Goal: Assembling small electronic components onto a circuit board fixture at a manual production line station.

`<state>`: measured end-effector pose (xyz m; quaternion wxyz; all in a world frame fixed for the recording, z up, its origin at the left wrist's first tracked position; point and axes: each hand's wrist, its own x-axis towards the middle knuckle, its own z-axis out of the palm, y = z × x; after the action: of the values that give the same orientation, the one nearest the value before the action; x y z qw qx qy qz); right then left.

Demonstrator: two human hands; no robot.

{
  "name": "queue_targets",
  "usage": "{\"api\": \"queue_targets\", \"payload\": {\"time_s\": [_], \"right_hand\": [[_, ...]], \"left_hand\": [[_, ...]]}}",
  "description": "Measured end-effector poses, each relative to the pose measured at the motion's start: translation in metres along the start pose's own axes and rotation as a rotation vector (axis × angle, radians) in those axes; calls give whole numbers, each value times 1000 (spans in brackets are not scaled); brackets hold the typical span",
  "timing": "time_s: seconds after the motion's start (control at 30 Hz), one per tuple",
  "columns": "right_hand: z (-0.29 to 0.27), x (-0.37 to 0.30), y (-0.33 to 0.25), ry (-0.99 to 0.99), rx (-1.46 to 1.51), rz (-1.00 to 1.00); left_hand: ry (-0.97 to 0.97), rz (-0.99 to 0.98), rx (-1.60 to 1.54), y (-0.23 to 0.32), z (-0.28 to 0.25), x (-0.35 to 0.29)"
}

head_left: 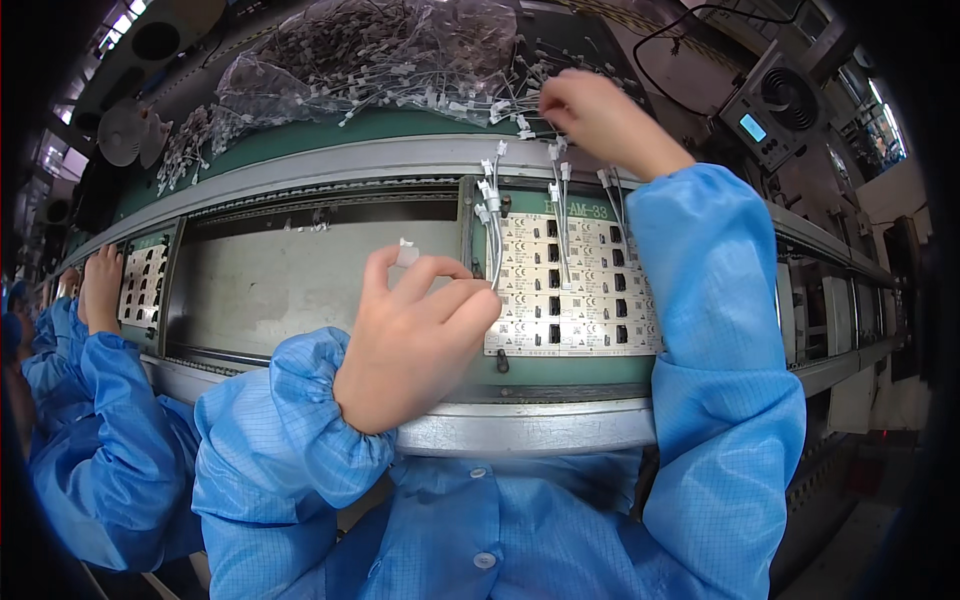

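My left hand is curled just left of a panel of white labelled circuit boards. A small white plug of a cable shows between its bent fingers, and its fingertips reach the panel's left edge. Short cables with white plugs lie over the panel, some running past its far edge. At the far side, my right hand is closed beside a heap of loose cables. Whatever its fingertips hold is hidden.
A clear plastic bag of cables lies at the back. Metal rails run along the line. At far right stands a device with a lit display. Another person's hand works at a second panel on the left.
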<state>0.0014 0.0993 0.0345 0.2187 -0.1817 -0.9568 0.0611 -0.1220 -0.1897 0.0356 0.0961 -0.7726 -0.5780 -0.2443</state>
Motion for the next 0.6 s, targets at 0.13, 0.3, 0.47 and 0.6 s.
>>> {"api": "queue_targets", "payload": {"time_s": [0.13,0.3,0.47,0.6], "right_hand": [[-33,-26,16,-118,-87,214],[-24,-47,18,-165,135,392],[-20,-44,29,-89,79,252],[-23,-45,23,26,173,252]], "left_hand": [[-27,-59,121,9,-3,-13],[-46,-145,55,11,-1,-13],[-97,-204,-70,14,-3,-7],[-90,-195,-48,15,-2,-9]]}}
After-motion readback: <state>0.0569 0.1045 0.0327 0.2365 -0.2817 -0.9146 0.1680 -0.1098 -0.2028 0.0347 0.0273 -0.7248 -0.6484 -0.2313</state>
